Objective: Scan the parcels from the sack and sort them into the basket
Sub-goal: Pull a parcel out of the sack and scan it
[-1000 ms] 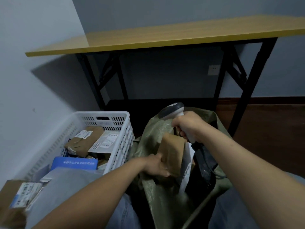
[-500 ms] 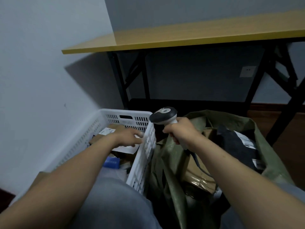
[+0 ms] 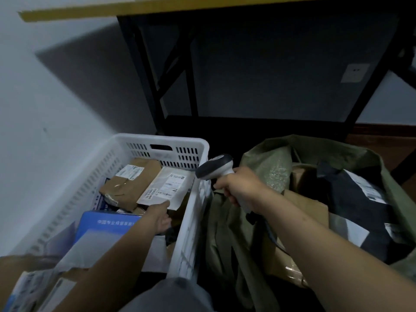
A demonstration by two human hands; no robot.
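The white slotted basket (image 3: 162, 140) stands at the left and holds several parcels: a brown taped one (image 3: 130, 183), a white-labelled one (image 3: 168, 185) and a blue box (image 3: 108, 224). My left hand (image 3: 160, 216) reaches into the basket and touches the near edge of the white-labelled parcel, fingers loosely bent. My right hand (image 3: 242, 188) grips the handle of the barcode scanner (image 3: 213, 168), held between basket and sack with its head toward the basket. The olive-green sack (image 3: 227, 233) gapes open at the right, showing a black bag with a label (image 3: 351, 203), a brown box (image 3: 308, 206) and bubble wrap (image 3: 278, 174).
A yellow-topped table (image 3: 90, 10) with black legs (image 3: 146, 86) stands just behind basket and sack. A pale wall runs close along the left. More labelled parcels (image 3: 29, 287) lie at the lower left, outside the basket. A wall socket (image 3: 354, 73) is on the back wall.
My left hand carried the brown parcel from the sack into the basket and has now drawn back to the white-labelled parcel's near edge. The scanner moved left with it.
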